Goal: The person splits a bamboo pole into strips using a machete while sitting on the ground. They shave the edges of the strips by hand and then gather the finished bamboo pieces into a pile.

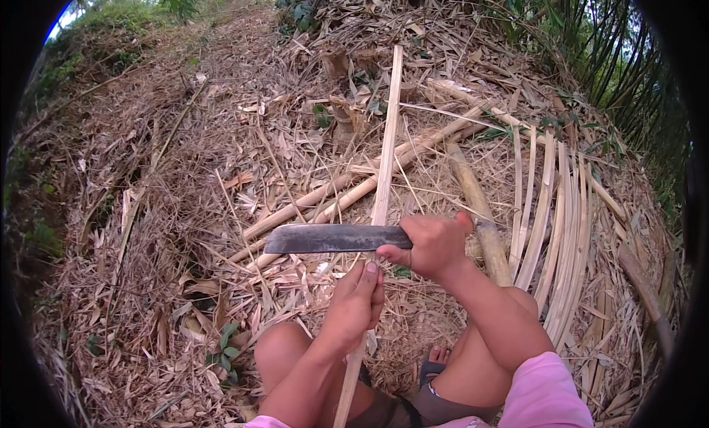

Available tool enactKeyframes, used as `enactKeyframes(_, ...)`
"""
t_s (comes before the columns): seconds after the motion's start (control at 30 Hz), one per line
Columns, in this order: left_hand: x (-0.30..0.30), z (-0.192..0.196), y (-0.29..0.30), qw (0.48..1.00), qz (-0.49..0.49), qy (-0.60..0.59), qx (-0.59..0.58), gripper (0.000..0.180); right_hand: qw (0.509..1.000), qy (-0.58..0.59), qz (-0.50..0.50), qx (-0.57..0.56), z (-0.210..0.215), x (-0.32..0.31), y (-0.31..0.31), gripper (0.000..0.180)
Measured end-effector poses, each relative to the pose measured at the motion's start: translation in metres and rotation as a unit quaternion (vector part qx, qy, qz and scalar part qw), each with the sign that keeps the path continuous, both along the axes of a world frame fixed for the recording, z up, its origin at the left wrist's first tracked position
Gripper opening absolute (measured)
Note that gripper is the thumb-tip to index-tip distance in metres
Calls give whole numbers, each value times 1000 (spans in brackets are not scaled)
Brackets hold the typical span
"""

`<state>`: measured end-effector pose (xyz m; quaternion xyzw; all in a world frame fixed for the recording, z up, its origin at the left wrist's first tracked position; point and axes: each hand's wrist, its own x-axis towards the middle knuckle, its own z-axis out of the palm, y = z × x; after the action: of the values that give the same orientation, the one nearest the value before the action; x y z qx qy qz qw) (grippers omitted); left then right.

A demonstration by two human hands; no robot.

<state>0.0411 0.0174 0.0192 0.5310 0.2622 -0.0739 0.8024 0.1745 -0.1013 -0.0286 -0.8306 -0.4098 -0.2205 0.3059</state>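
Note:
A long pale bamboo strip [388,145] runs from between my legs away up the middle of the view. My left hand [356,301] is closed around it just on the near side of the blade. In my right hand [436,245] is a machete [325,238], its broad dark blade lying crosswise over the strip and pointing left. The handle is mostly hidden in my fist. Where exactly the edge meets the bamboo I cannot make out.
On the right lies a row of several split bamboo strips [549,206]. Bamboo poles [336,188] cross the ground ahead, and a thicker pole [476,199] lies right of my hands. Cut stumps [344,116] stand farther off. Dry leaf litter [140,228] covers the slope; a small green plant [225,348] grows at left.

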Motion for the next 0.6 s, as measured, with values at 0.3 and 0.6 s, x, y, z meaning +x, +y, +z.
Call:
enactKeyframes(0.3,-2,-17,6,987,-42,-41,147,32,992,-120,25,-6,-12,27,-7,69)
enactKeyframes(0.6,-3,-8,12,998,-57,10,14,26,985,-169,26,-28,-23,51,-21,73)
